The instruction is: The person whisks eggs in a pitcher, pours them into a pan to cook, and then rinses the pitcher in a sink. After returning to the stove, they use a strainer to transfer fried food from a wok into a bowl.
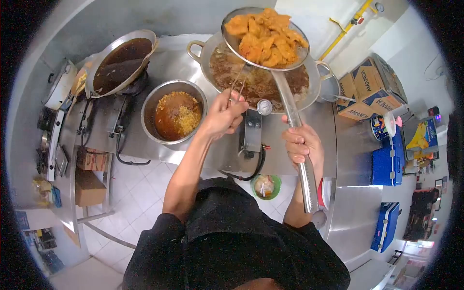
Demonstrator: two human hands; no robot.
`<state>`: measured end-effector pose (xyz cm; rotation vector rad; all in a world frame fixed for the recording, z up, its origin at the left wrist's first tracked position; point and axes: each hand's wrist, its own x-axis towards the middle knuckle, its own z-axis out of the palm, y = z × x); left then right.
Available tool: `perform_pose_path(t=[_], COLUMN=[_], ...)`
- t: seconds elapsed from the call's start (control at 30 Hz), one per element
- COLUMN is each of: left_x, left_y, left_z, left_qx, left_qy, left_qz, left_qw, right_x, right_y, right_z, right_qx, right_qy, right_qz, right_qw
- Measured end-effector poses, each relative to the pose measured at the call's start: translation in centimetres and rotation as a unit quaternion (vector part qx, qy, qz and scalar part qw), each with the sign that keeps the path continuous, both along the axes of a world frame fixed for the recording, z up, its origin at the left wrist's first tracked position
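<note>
The right hand [302,145], right of centre in the frame, is wrapped tight round the long steel handle of a skimmer [290,104], gripping it about midway along. Follow that handle up and its wire basket sits at the top centre, heaped with golden fried pieces [266,37], held clear above the big pot of dark oil [261,82]. The left hand [224,116], at the middle, is pinched shut on thin metal tongs [240,82] whose tips reach up under the basket's rim.

That load looks heavy at the far end of a long lever, so a grip nearer the basket would steady it; the steel may well be greasy and slick. The pieces seem crisp and likely to break if squeezed hard.

To the left stand a bowl of oil and crumbs [175,116] and a wok [121,60]; cardboard boxes [369,92] sit at the right.
</note>
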<state>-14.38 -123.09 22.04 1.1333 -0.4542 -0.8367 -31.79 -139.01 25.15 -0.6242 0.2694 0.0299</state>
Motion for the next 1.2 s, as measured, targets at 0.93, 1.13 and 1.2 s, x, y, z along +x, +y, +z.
perform_pose_path(t=[0.93,1.13,1.2], left_x=[1.4,-0.2,-0.1], left_y=[-1.2,0.0,0.0], left_z=[3.0,-0.3,0.3], left_qx=[0.003,0.039,0.04], left_qy=[-0.059,-0.018,-0.032], left_qz=[0.016,-0.004,0.001], left_qw=[0.998,0.999,0.999], right_x=[1.9,0.1,0.0], right_y=[-0.6,-0.4,-0.3], right_z=[2.3,-0.2,-0.1], right_qx=[0.019,0.041,0.064], right_qy=[-0.06,0.006,0.01], right_qz=[-0.02,0.008,0.01], right_qw=[0.998,0.999,0.998])
